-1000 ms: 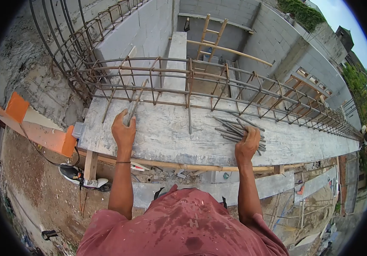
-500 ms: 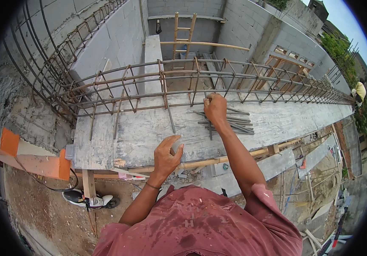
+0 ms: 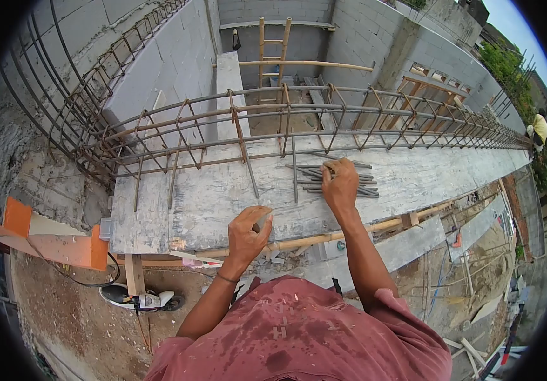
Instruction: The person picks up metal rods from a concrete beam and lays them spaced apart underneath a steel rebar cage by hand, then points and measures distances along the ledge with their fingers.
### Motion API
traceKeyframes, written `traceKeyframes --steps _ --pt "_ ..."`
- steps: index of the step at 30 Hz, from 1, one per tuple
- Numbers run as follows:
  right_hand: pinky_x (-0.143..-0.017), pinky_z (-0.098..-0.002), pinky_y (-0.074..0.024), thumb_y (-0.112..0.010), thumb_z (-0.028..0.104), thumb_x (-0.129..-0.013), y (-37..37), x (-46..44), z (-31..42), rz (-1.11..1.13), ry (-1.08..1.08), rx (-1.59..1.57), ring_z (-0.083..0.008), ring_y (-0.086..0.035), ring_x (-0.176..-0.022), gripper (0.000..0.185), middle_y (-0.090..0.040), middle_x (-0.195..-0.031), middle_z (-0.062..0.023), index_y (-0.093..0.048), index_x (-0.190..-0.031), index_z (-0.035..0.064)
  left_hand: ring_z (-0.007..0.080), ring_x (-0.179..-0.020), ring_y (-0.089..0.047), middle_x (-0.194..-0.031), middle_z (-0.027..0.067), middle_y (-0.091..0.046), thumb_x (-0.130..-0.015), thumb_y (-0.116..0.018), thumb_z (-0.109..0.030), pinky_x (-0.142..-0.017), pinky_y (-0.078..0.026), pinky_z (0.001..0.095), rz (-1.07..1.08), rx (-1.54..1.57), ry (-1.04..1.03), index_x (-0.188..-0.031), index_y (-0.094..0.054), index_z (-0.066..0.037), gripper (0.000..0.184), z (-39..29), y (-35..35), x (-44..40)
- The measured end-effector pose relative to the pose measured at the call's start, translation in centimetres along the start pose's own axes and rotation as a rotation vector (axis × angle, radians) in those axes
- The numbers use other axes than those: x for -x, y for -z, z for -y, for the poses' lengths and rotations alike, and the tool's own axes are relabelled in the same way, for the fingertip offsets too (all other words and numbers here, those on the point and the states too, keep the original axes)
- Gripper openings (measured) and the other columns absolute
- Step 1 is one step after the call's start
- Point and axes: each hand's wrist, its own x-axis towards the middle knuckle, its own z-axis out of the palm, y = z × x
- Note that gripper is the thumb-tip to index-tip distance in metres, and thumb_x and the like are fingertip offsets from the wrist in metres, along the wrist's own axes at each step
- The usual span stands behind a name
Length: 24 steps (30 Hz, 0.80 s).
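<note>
R hand [image 3: 341, 184] is off the cage [image 3: 236, 124] and back at the pile [image 3: 365, 180]; the lone rod [image 3: 295, 171] that hung by it a half sec ago now lies apart, just L of the pile. L hand [image 3: 248, 238] stays approx same spot, over near edge of the board [image 3: 216, 203].

R hand: thumb + fingertips bent in, close tog., at L/middle part of pile; can't tell if they grip a rod or just touch. Pile = short grey rods, roughly side by side w/ a few askew, on the board betw. cage and near edge.

L hand: fingers curled, thumb opp.; grey bit shows betw., can't tell what it is or if it's gripped. Dark band [image 3: 228, 278] on L wrist.

Cage runs full length along far side of board, approx. L to R. 3 more rods [image 3: 252, 171] stick out from under/thru it toward the person, spaced apart, L of the lone rod. Bamboo pole [image 3: 311, 241] along near edge, below. Ladder [image 3: 263, 51] beyond cage; scooter [image 3: 162, 298] on ground, lower L. Another person [image 3: 540, 130] at far R end, partly in view.
</note>
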Motion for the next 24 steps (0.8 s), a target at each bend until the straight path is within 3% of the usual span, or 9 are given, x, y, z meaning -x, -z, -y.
traceKeyframes --steps 3,8,11,13,17,19,24 --pt "-0.087 -0.048 -0.0501 -0.079 0.004 -0.086 3.4 2.3 -2.6 0.062 0.004 0.151 -0.0368 -0.062 -0.102 0.015 -0.07 -0.105 -0.012 -0.08 -0.101 0.0039 0.0362 -0.085 -0.073 -0.11 0.0211 -0.076 -0.092 -0.077 -0.015 -0.074 -0.058 0.0424 0.108 -0.09 0.051 -0.122 -0.076 -0.001 0.034 -2.1 -0.6 -2.4" --pt "-0.089 -0.0487 -0.0458 -0.081 0.007 -0.085 5.2 3.6 -4.6 0.118 0.181 0.165 -0.0325 -0.061 -0.104 0.022 -0.067 -0.105 -0.0075 -0.08 -0.106 0.0085 0.0381 -0.093 -0.072 -0.11 0.0228 -0.074 -0.091 -0.079 -0.022 -0.082 -0.057 0.0483 0.05 -0.313 -0.052 -0.122 -0.072 0.005 0.042 -1.6 -5.0 -6.6" --pt "-0.086 -0.0478 -0.0452 -0.08 0.007 -0.084 4.6 3.4 -5.0 0.08 0.19 0.193 -0.0325 -0.06 -0.103 0.02 -0.065 -0.107 -0.0079 -0.078 -0.104 0.008 0.0389 -0.092 -0.072 -0.107 0.0239 -0.074 -0.09 -0.079 -0.022 -0.081 -0.057 0.0486 0.173 -0.391 0.067 -0.111 -0.072 0.005 0.035 -1.7 -6.1 -8.4" --pt "-0.085 -0.0479 -0.0441 -0.074 0.001 -0.084 3.9 3.7 -4.7 0.046 0.175 0.189 -0.0342 -0.058 -0.1 0.015 -0.062 -0.104 -0.0102 -0.073 -0.098 0.0051 0.0471 -0.091 -0.071 -0.1 0.0282 -0.072 -0.091 -0.076 -0.02 -0.079 -0.058 0.053 0.209 -0.396 0.063 -0.098 -0.066 0.005 0.029 -1.8 -6.8 -8.9" --pt "-0.087 -0.0482 -0.0423 -0.063 -0.007 -0.081 3.1 3.1 -5.0 0.12 0.131 0.252 -0.0366 -0.055 -0.101 0.02 -0.059 -0.103 -0.0133 -0.067 -0.098 0.0031 0.0462 -0.082 -0.071 -0.088 0.0267 -0.073 -0.088 -0.076 -0.016 -0.076 -0.057 0.0523 0.174 -0.335 0.077 -0.09 -0.066 0.006 0.025 -0.9 -8.3 -9.8" --pt "-0.087 -0.0482 -0.042 -0.064 -0.006 -0.08 3.2 3.0 -5.0 0.119 0.151 0.256 -0.0363 -0.055 -0.103 0.021 -0.058 -0.105 -0.0139 -0.067 -0.099 0.0033 0.0433 -0.075 -0.071 -0.077 0.024 -0.071 -0.084 -0.076 -0.012 -0.073 -0.056 0.0502 0.114 -0.181 0.107 -0.084 -0.066 0.006 0.021 -0.8 -8.7 -10.0" --pt "-0.088 -0.048 -0.0409 -0.064 -0.005 -0.08 3.5 2.9 -5.3 0.178 0.174 0.251 -0.0355 -0.054 -0.106 0.024 -0.057 -0.109 -0.0153 -0.065 -0.102 0.0032 0.0392 -0.073 -0.071 -0.075 0.0207 -0.071 -0.084 -0.078 -0.01 -0.07 -0.055 0.0473 0.005 -0.124 0.096 -0.083 -0.067 0.004 0.018 -0.6 -10.0 -9.3"
